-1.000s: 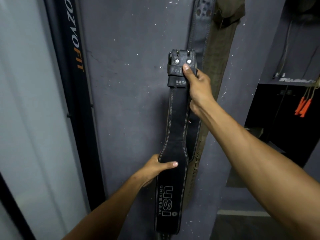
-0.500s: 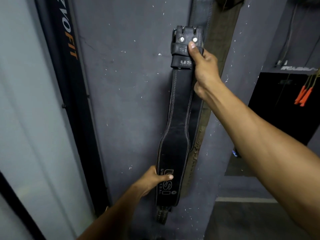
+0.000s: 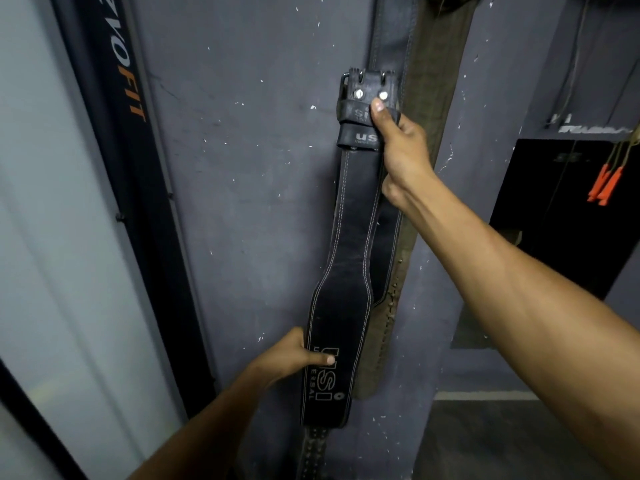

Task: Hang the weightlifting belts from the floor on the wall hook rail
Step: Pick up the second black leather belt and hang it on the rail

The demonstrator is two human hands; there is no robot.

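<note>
Grey wall (image 3: 259, 202): three belts against it. Two hang side by side from above frame, one dark (image 3: 391, 39), one olive (image 3: 436, 98). Third, black belt (image 3: 349, 237), held upright in front of them. Right hand (image 3: 398, 147) grips its buckle end, thumb on top. Left hand (image 3: 291, 355) pinches the wide lower part, thumb across the logo.

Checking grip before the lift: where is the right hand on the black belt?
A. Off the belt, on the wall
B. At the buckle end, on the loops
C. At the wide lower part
B: the right hand grips the black belt at its loops, just under the buckle.
</note>
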